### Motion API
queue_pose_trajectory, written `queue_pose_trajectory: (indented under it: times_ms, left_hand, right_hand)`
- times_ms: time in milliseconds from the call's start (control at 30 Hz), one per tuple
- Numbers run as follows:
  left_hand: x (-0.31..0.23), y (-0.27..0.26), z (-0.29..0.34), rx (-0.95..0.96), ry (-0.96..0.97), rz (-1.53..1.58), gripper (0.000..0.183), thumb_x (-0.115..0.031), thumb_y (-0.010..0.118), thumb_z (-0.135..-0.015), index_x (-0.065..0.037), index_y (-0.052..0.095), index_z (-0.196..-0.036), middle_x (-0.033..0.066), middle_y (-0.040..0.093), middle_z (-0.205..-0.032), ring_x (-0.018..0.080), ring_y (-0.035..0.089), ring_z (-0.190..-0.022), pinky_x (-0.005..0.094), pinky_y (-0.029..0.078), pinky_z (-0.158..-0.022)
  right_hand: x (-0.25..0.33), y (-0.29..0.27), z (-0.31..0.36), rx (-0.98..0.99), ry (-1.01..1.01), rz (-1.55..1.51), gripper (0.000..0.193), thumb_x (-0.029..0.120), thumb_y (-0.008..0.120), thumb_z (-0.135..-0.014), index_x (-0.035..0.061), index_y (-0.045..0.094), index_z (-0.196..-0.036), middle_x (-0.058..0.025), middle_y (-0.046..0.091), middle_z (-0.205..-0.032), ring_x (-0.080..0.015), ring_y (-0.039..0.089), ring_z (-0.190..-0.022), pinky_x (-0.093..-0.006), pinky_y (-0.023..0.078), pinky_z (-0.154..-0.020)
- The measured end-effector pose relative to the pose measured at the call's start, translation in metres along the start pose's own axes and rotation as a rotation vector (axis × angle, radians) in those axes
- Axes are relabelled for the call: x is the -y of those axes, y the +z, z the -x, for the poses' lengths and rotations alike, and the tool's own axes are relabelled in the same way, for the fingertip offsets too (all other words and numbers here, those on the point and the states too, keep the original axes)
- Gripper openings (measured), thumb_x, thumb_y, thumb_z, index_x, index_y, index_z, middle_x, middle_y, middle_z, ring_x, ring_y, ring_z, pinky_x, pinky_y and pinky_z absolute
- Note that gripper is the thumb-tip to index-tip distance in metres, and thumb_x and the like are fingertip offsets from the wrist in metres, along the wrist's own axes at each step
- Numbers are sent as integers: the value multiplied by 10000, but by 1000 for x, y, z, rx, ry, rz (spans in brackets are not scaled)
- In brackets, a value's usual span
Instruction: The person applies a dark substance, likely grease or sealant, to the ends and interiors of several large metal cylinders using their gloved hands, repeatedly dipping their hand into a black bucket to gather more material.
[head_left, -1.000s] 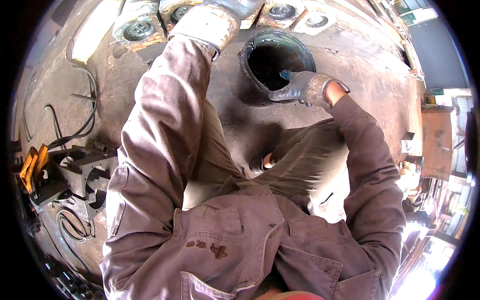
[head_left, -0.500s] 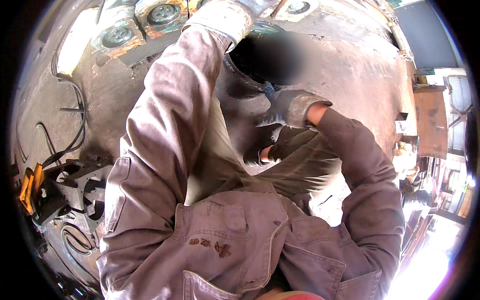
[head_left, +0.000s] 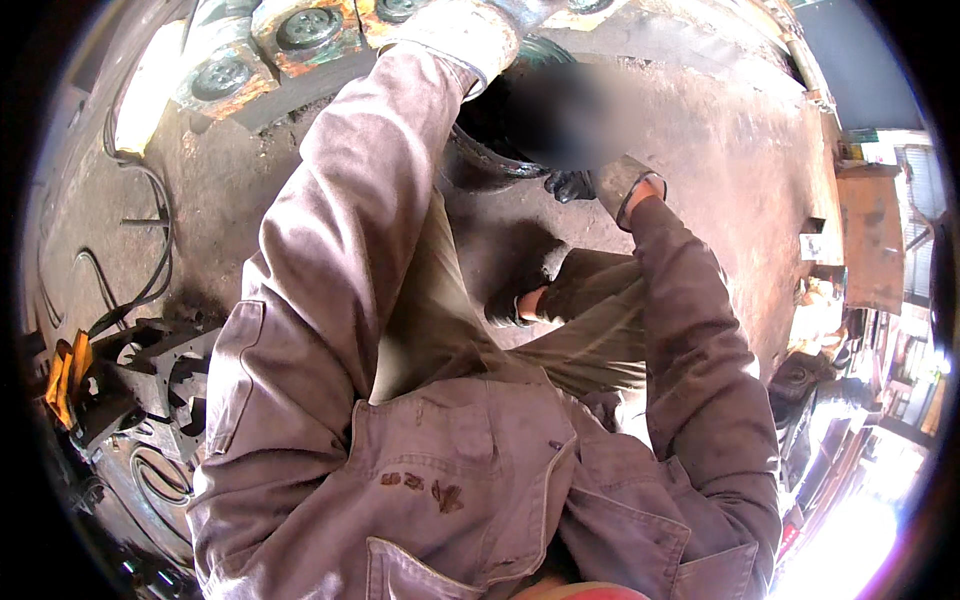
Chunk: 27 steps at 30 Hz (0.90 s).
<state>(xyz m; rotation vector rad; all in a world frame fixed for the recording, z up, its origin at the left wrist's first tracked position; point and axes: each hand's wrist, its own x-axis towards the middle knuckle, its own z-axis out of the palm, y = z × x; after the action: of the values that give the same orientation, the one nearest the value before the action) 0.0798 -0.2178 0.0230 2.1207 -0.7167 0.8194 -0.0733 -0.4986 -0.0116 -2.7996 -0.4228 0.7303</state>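
A dark, round, hollow metal part (head_left: 480, 150) stands on the floor before me, its inside black and its right side lost in a blur. My left hand (head_left: 475, 35), in a pale, worn glove with a wide cuff, reaches over the part's upper left side; its fingers run out at the top edge, so their grip is hidden. Beside the lower right rim is my right hand (head_left: 590, 188), in a dark-fingered glove with a grey-brown cuff. Its fingers are curled, and what they hold, if anything, I cannot make out.
Rusty blocks with round dark discs (head_left: 308, 30) line the far left. A black cable (head_left: 160, 230) snakes over the brown floor (head_left: 730, 180). Metal brackets (head_left: 165, 385) and a yellow piece (head_left: 68, 375) lie at left. A brown board (head_left: 868, 240) stands right. My legs are folded in front.
My right hand has moved away from me and slightly right, from below the round part to its lower right rim. My left hand has shifted slightly right.
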Motion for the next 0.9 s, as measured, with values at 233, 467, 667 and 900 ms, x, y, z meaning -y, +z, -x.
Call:
queue_pose_trajectory:
  times_ms: [233, 467, 667, 900]
  left_hand:
    - [9, 25, -5, 15, 78, -84, 139, -286, 708, -907, -165, 711, -839, 103, 717, -881, 362, 698, -890, 495, 538, -772]
    - [19, 43, -1, -40, 163, -105, 100, -252, 697, -927, -174, 743, -886, 97, 737, -922, 341, 706, -931, 482, 540, -793]
    - [55, 19, -6, 332, 49, -70, 128, -280, 726, -900, -155, 717, -877, 108, 722, -924, 344, 697, -931, 486, 535, -790]
    - [19, 41, -19, -50, 247, -34, 107, -242, 701, -918, -140, 720, -893, 109, 728, -937, 350, 699, -967, 473, 540, -851]
  right_hand:
    - [10, 27, -9, -127, -191, 128, 866, 388, 673, -1004, 185, 242, -1727, -256, 695, -1160, -362, 706, -1048, -466, 575, -960]
    - [52, -20, -11, 10, -14, 309, 823, 64, 521, -989, 308, 248, -1726, -348, 493, -1560, -458, 589, -1385, -503, 503, -1158]
    - [69, -10, -42, -140, 94, 151, 805, 290, 653, -1013, 206, 272, -1716, -294, 472, -1619, -416, 547, -1448, -466, 451, -1207]
    - [-47, 75, -89, -294, 235, -216, 909, 571, 686, -1002, 133, 301, -1699, -295, 565, -1541, -388, 527, -1474, -426, 418, -1229]
